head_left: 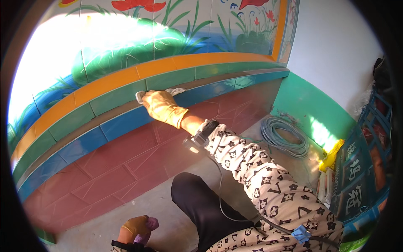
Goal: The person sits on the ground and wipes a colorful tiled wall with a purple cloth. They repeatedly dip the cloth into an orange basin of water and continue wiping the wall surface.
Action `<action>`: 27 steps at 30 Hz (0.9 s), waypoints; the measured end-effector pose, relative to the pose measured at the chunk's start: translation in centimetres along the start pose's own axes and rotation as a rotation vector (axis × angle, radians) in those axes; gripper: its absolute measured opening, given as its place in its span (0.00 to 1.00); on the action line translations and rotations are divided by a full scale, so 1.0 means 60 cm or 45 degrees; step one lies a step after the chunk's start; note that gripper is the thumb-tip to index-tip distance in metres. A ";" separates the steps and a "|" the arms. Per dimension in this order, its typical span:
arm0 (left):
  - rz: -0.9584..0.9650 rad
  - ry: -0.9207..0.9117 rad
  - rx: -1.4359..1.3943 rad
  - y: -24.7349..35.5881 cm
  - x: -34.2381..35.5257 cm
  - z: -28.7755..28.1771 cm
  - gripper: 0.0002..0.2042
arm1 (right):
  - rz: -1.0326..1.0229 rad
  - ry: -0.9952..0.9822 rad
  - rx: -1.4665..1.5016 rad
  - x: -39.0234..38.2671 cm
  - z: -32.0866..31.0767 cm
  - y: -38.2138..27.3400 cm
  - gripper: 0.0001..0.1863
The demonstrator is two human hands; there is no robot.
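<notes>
My right hand [163, 108], in a yellow-orange glove, is closed on a whitish cloth [175, 90] and presses it against the narrow brownish ledge [121, 108]. This ledge runs between a row of green tiles [119, 96] and a row of blue tiles [126, 122]. Bits of the cloth stick out on both sides of the glove. Low in the view, well away from the wall, my left hand [135, 227] wears a similar glove. Its fingers are closed around a purple cloth [152, 223], bunched up and partly hidden by the hand.
Painted flower tiles [138, 46] rise above the ledge, with strong sunlight at left. Dark red tiles [142, 155] face the wall below. A coil of grey-blue hose [285, 136] lies by the green wall, near a yellow bag [331, 155] and a large dark printed bag [357, 168].
</notes>
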State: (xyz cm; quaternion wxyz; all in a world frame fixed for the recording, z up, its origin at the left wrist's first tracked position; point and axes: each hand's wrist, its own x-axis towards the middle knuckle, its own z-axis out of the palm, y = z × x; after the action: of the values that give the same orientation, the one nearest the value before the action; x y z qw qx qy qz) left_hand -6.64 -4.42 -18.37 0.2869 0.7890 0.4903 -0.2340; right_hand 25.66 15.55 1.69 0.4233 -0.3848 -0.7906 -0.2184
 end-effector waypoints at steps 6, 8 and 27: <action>0.085 -0.015 0.065 -0.010 0.014 0.006 0.25 | -0.102 -0.141 0.016 0.042 0.038 -0.075 0.05; 0.073 -0.020 0.058 -0.004 0.012 0.005 0.24 | -0.066 -0.196 0.118 0.047 0.023 -0.072 0.06; 0.083 0.126 -0.038 0.033 -0.033 -0.006 0.17 | -0.552 -0.287 0.228 0.150 -0.033 -0.045 0.18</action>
State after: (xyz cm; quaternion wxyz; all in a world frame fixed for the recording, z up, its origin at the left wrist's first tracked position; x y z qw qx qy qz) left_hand -5.60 -6.14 -16.39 0.2815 0.8108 0.4814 -0.1780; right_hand 21.39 16.40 10.28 0.3082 -0.1893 -0.9130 -0.1888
